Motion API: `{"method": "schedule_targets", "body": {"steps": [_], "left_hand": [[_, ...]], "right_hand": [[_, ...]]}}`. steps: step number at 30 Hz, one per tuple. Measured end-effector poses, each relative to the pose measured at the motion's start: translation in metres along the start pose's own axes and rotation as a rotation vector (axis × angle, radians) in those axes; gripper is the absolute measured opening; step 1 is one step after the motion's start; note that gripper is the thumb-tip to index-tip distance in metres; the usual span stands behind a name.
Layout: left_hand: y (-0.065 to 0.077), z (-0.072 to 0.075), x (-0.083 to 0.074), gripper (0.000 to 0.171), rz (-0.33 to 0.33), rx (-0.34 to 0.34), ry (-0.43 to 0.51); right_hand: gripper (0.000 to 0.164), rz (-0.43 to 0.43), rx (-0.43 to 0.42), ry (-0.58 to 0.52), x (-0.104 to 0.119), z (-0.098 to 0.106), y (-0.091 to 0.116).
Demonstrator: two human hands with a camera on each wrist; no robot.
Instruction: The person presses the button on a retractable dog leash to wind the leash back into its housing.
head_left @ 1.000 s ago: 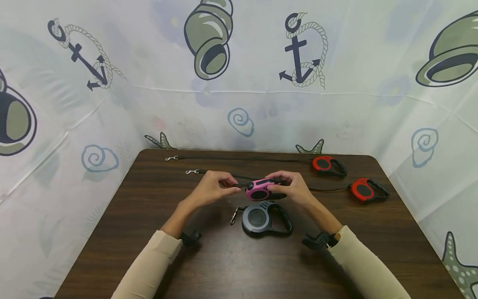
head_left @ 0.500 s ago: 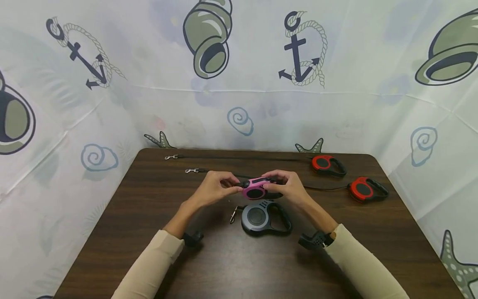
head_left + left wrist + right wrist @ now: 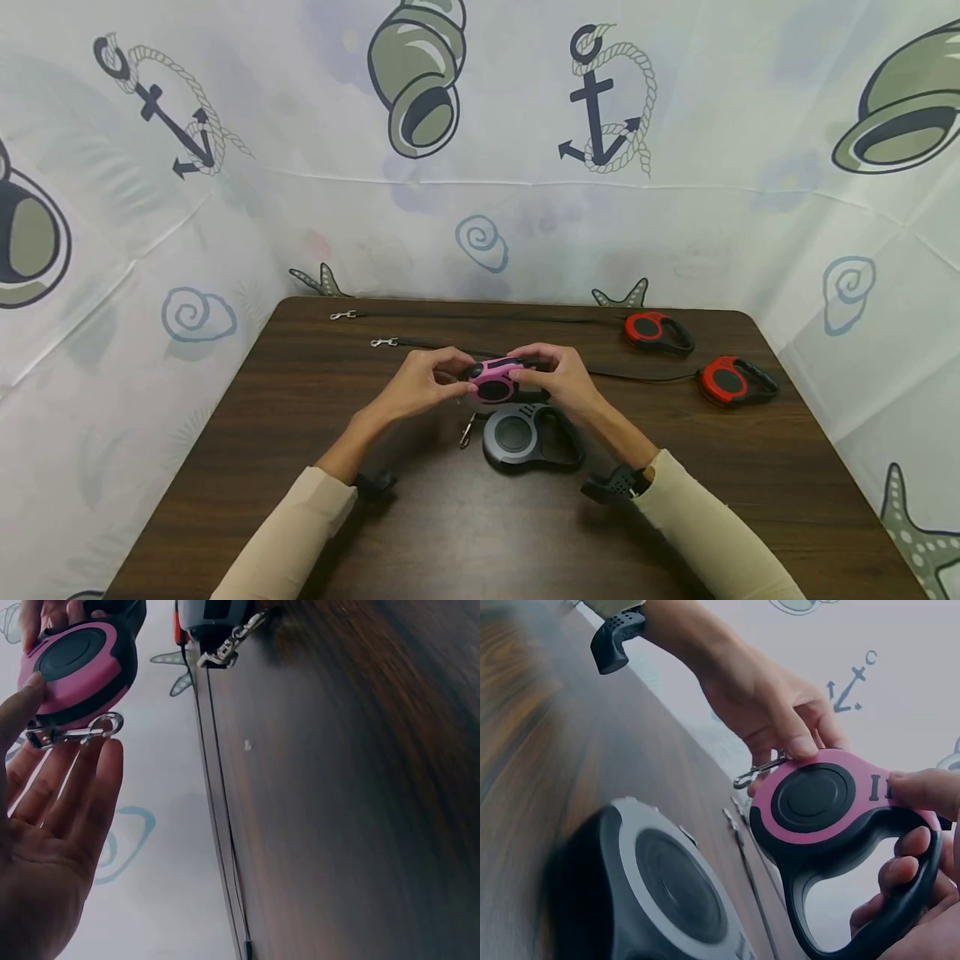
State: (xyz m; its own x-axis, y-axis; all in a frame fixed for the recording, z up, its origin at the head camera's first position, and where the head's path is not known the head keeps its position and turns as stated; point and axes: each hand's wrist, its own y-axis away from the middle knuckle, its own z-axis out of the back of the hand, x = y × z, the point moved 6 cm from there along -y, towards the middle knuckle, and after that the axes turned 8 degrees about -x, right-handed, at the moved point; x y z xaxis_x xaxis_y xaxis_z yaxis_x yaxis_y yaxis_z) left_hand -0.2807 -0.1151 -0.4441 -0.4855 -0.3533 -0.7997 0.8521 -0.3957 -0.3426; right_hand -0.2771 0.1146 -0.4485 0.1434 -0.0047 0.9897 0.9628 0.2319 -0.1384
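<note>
My right hand [image 3: 555, 379] grips the black handle of a pink-and-black retractable dog leash [image 3: 814, 796], with the fingers through the loop and the thumb on the casing. At the casing's other end is my left hand [image 3: 423, 382], its thumb on the pink shell and its fingers behind the leash's metal snap hook [image 3: 75, 735]. The hook lies close against the casing, and no length of strap shows between them. Below the hands, a grey retractable leash [image 3: 513, 434] lies on the table, its own snap hook [image 3: 467, 432] sticking out to the left.
Two red-and-black retractable leashes lie at the right: one farther back [image 3: 647, 327], one nearer [image 3: 726, 381]. Their black straps run left across the brown table [image 3: 480, 533], ending in metal hooks [image 3: 343, 315]. A printed cloth [image 3: 540, 233] hangs behind the table.
The pink leash and my right hand have moved left toward my left hand. The black strap seen between left hand and casing has shortened until the hook meets the casing.
</note>
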Motion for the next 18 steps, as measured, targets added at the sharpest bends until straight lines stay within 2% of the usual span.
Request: {"method": "schedule_targets", "body": {"steps": [6,13,18], "left_hand": [[0.009,0.014,0.007,0.034,0.028,-0.004,-0.012],[0.025,0.038,0.015,0.031,0.121,-0.024,-0.003],[0.036,0.054,0.024,0.029,0.155,-0.033,-0.036]], "right_hand": [[0.031,-0.004,0.008,-0.031,-0.003,-0.02,-0.004],[0.034,-0.011,0.031,-0.041,-0.004,-0.047,-0.009],[0.033,-0.042,0.04,-0.024,-0.006,-0.066,-0.011]]}}
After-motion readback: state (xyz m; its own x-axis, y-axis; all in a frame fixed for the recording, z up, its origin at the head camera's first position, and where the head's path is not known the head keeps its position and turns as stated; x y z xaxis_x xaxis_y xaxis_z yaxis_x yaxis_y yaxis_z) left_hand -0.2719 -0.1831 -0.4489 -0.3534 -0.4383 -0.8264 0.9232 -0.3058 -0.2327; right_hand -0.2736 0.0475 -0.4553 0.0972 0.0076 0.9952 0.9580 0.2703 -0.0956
